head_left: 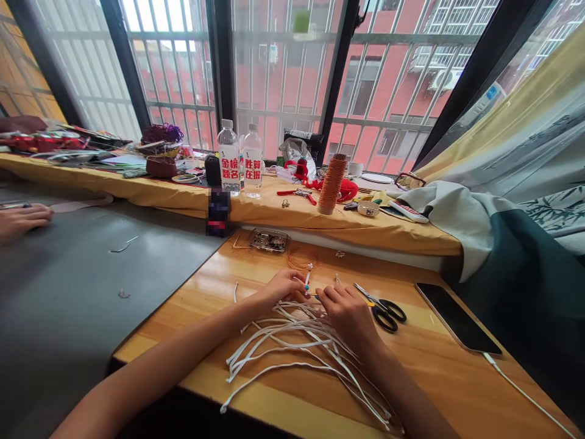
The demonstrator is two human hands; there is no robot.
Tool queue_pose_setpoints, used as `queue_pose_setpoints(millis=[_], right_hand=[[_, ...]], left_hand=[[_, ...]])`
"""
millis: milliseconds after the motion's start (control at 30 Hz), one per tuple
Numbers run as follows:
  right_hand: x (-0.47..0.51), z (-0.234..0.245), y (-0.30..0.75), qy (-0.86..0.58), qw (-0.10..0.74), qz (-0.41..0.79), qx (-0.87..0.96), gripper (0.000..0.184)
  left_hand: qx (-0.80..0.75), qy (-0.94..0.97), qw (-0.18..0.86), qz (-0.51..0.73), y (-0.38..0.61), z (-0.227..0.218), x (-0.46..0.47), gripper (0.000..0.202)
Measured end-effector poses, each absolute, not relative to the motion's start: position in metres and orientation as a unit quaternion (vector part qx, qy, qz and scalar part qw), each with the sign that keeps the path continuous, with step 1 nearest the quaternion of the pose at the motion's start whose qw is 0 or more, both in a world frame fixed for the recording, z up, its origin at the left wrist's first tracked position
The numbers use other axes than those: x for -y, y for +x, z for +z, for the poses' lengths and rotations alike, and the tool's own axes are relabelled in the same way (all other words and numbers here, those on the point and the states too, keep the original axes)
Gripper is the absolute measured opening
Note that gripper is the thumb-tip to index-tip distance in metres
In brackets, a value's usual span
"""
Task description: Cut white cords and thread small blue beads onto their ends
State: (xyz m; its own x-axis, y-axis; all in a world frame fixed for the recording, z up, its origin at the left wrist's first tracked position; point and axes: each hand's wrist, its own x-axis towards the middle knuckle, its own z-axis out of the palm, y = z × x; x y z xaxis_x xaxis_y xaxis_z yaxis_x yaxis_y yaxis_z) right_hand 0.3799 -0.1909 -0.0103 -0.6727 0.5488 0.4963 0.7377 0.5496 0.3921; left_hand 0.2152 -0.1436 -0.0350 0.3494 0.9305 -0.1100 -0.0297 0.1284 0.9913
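My left hand point(287, 286) is closed in a pinch on a white cord point(308, 278) whose short end stands up above the fingers. A small blue bead point(306, 288) sits on that cord at my fingertips. My right hand point(346, 310) is wrapped round a thin tool with a yellow handle point(369, 303); its slim front end points left to the bead, and its tip is too small to make out. Several long white cords point(292, 349) fan out over the wooden table point(214, 366) under both hands. Scissors with black handles point(386, 314) lie just right of my right hand.
A phone point(459, 318) with a charging cable lies at the right. Behind my hands are a clear box of small parts point(269, 240) and a coil of orange wire point(301, 261). Bottles point(230, 160) and an orange thread spool point(333, 185) stand on the sill. Another person's hand point(25, 216) is far left.
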Motion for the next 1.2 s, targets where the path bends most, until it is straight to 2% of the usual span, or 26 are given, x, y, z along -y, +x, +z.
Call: queue_pose_setpoints(millis=[267,633,900,1067,1200], right_hand=[[0.191,-0.013,0.379,-0.358,0.177,-0.331,0.855,0.011],[0.191,-0.013,0.381,-0.351,0.185,-0.312,0.863,0.01],[0.19,-0.013,0.381,-0.36,0.192,-0.262,0.875,0.013],[0.19,-0.013,0.38,-0.39,0.168,-0.216,0.879,0.008],[0.191,-0.014,0.379,-0.444,0.148,-0.15,0.871,0.013]], left_hand=[[-0.418,0.54,0.637,0.358,0.213,-0.034,0.142,0.03],[-0.429,0.521,0.646,0.356,0.213,-0.029,0.146,0.02],[-0.434,0.538,0.634,0.347,0.214,-0.032,0.144,0.02],[-0.424,0.561,0.617,0.353,0.215,-0.04,0.14,0.024],[-0.395,0.594,0.588,0.382,0.217,-0.043,0.142,0.024]])
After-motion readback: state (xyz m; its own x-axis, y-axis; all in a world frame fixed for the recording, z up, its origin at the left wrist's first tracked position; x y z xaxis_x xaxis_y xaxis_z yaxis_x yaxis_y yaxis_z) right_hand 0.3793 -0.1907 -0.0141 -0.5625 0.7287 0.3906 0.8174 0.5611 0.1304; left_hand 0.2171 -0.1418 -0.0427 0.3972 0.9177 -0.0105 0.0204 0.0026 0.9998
